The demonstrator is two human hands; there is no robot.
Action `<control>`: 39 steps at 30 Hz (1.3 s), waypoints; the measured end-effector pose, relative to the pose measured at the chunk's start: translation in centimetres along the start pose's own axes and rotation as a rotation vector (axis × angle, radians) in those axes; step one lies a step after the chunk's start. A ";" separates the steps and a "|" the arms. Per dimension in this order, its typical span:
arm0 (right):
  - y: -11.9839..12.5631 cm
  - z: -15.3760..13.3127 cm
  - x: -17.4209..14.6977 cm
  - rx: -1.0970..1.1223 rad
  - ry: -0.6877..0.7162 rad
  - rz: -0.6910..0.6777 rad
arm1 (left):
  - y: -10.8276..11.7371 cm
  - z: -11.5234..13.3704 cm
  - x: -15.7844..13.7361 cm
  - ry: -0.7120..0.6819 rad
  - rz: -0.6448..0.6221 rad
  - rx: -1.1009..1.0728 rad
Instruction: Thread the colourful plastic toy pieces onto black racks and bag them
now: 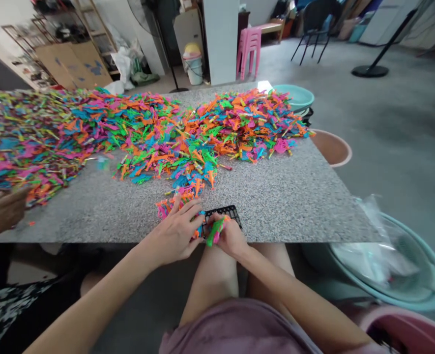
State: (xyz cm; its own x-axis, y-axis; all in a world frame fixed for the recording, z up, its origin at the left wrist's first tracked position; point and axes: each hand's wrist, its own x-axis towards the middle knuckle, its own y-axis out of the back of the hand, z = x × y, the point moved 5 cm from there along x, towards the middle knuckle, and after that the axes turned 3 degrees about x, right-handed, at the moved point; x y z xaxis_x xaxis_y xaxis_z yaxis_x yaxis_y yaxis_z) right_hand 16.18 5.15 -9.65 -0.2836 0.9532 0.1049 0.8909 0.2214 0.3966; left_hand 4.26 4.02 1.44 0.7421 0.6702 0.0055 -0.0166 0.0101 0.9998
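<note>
My left hand [176, 230] rests at the table's front edge with its fingers spread. Beneath and beside it is a small heap of bright plastic pieces [164, 209] in pink and orange; blue and orange bits show by its fingertips. Closed around a few small plastic pieces [216, 232], green, pink and orange, is my right hand [232, 239]. It is just in front of a black plastic basket with a grid pattern [232, 212], partly covering it. The exact kind of the pieces is too small to make out.
A large mound of similar pieces [232, 128] spreads across the speckled table [276, 196]. At the left edge a co-worker's hand [3, 211] is by another mound [25, 147]. Basins, one teal [294, 96] and one brown [331, 147], and a bag-lined tub [434, 275] stand right.
</note>
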 end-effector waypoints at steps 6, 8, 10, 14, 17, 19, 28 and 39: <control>2.8 0.4 -0.1 0.036 -0.040 0.103 | -0.3 -0.1 -0.2 0.020 0.004 -0.003; 2.7 0.9 -0.8 0.092 -0.121 0.124 | -0.3 -0.2 -0.2 0.021 0.011 -0.009; 1.8 1.1 -1.4 0.167 -0.167 0.118 | -0.3 -0.2 -0.2 0.016 0.019 -0.010; -0.3 0.4 -1.2 0.045 -0.176 0.013 | -0.3 -0.3 -0.2 0.010 0.034 -0.033; -1.0 -0.4 -0.2 -0.242 -0.183 -0.077 | -0.4 -0.4 -0.2 0.015 0.028 -0.044; -1.4 -1.0 0.1 -0.407 -0.173 -0.149 | -0.4 -0.4 -0.1 0.025 0.024 -0.042; 1.4 -0.7 3.1 -0.332 0.014 -0.293 | -0.6 0.1 -0.2 0.075 0.081 0.001; 7.3 3.3 12.1 -0.739 -0.218 0.007 | -0.7 -0.1 -0.3 0.083 0.061 -0.010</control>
State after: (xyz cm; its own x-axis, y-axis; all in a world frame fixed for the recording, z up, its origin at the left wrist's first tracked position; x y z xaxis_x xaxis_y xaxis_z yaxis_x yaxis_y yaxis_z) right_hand 20.44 18.98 -8.45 -0.1344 0.9900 -0.0423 0.4023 0.0936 0.9107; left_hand 4.01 3.84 0.76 0.6812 0.7293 0.0647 -0.0671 -0.0258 0.9974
